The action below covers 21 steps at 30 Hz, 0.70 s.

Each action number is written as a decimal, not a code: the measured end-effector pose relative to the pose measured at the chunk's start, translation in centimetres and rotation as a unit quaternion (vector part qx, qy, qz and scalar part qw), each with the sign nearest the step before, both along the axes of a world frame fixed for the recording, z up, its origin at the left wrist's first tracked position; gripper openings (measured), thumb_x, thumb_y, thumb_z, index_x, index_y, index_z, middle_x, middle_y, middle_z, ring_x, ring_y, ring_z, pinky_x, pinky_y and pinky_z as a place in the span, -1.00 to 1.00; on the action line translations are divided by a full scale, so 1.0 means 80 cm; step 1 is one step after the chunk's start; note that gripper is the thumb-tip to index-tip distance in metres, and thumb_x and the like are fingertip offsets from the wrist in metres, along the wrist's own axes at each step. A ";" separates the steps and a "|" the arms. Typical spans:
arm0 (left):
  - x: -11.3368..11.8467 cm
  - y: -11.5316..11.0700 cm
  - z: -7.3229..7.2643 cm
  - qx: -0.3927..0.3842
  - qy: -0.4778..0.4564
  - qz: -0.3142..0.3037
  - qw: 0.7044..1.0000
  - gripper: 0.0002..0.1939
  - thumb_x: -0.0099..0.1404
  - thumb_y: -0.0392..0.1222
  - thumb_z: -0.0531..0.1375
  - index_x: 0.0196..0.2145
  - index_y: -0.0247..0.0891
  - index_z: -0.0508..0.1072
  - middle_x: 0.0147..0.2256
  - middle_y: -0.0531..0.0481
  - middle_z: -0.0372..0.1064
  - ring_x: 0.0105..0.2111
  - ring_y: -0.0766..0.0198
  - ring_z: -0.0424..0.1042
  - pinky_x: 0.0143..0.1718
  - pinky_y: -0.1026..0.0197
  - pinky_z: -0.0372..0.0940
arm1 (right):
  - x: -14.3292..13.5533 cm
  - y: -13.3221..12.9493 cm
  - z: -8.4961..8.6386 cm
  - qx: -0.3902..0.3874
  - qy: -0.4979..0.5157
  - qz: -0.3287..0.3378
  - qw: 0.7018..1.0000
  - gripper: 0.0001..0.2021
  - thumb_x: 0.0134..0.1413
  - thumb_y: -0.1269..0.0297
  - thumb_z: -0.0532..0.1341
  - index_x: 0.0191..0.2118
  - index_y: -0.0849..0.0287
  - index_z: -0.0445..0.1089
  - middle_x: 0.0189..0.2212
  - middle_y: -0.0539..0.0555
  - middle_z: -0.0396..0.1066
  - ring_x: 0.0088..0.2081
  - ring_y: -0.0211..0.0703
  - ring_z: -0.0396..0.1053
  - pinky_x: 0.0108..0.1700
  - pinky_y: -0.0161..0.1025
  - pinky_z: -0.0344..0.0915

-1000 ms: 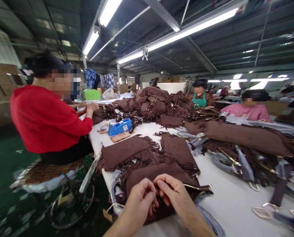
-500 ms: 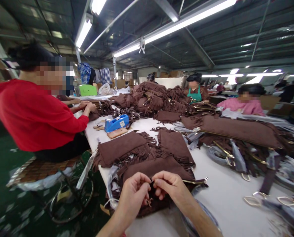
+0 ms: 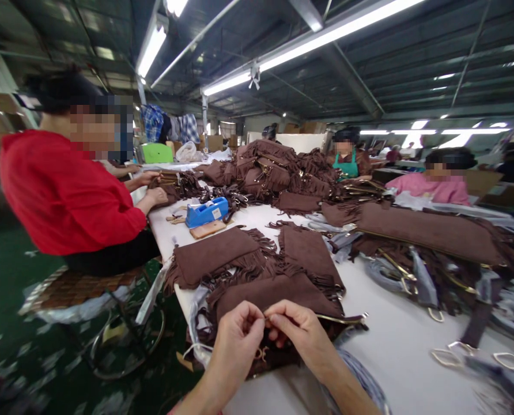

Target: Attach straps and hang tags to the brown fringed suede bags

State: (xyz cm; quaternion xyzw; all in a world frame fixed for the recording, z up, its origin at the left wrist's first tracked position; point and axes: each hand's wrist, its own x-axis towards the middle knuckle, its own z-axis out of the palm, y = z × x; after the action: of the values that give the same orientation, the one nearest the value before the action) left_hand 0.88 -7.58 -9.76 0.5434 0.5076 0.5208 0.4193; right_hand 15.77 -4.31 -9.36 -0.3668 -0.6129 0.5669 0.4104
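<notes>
Just in front of me lies a brown fringed bag (image 3: 274,294) with a gold zipper along its near side. Over its near edge, my left hand (image 3: 240,334) is closed in a pinch, thumb against fingers. My right hand (image 3: 294,325) pinches right beside it, the fingertips of both almost touching. What sits between the fingertips is too small to make out. A thin tan cord or tie (image 3: 261,353) shows below the left fingers. Two more brown fringed bags, one at the left (image 3: 216,256) and one at the right (image 3: 311,256), lie just beyond.
A blue tape dispenser (image 3: 207,212) and a phone-like flat object (image 3: 207,229) are on the white table (image 3: 369,340). Brown bags are piled (image 3: 274,167) at the back. More bags with wrapped straps (image 3: 425,230) lie right. A person in red (image 3: 71,196) sits at left; others work across.
My hands stay pinched together over the bag, the fingertips slightly closer. The view has shifted a little. The hands of the person in red have moved slightly.
</notes>
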 end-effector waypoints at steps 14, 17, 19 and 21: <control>0.000 -0.002 0.001 0.013 0.013 0.017 1.000 -0.86 0.17 -0.17 0.10 -0.48 -0.26 0.33 -0.54 0.10 0.26 -0.53 0.35 0.25 -0.52 0.35 0.13 | -0.002 -0.005 0.006 0.009 -0.013 -0.036 0.999 -0.68 -0.02 -0.01 0.32 -0.38 0.19 0.51 -0.56 -0.02 0.44 -0.48 -0.20 0.42 -0.48 -0.34 0.37; 0.000 -0.001 0.000 0.015 0.013 0.019 1.000 -0.86 0.17 -0.17 0.10 -0.49 -0.26 0.32 -0.54 0.09 0.26 -0.52 0.35 0.23 -0.51 0.34 0.13 | -0.002 -0.005 0.007 0.006 -0.013 -0.042 0.999 -0.67 -0.03 -0.03 0.33 -0.37 0.18 0.50 -0.55 -0.01 0.45 -0.48 -0.19 0.43 -0.48 -0.33 0.37; -0.001 -0.002 -0.001 0.016 0.016 0.022 0.999 -0.85 0.18 -0.17 0.10 -0.49 -0.26 0.32 -0.54 0.09 0.24 -0.52 0.35 0.22 -0.51 0.34 0.12 | -0.002 -0.005 0.008 0.004 -0.011 -0.044 0.999 -0.66 -0.04 -0.05 0.33 -0.37 0.18 0.50 -0.53 -0.01 0.46 -0.47 -0.18 0.44 -0.47 -0.32 0.38; -0.001 -0.003 -0.001 0.014 0.017 0.021 1.000 -0.85 0.18 -0.16 0.10 -0.48 -0.27 0.32 -0.54 0.09 0.24 -0.52 0.35 0.22 -0.51 0.34 0.12 | -0.001 -0.005 0.009 0.001 -0.011 -0.038 0.999 -0.65 -0.03 -0.05 0.33 -0.37 0.18 0.50 -0.52 -0.01 0.46 -0.47 -0.18 0.44 -0.47 -0.32 0.38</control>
State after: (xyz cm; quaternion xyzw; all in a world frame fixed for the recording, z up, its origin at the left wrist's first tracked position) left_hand 0.81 -7.80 -9.85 0.5475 0.5188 0.5271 0.3915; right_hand 15.68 -4.71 -8.67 -0.3956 -0.6040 0.5461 0.4249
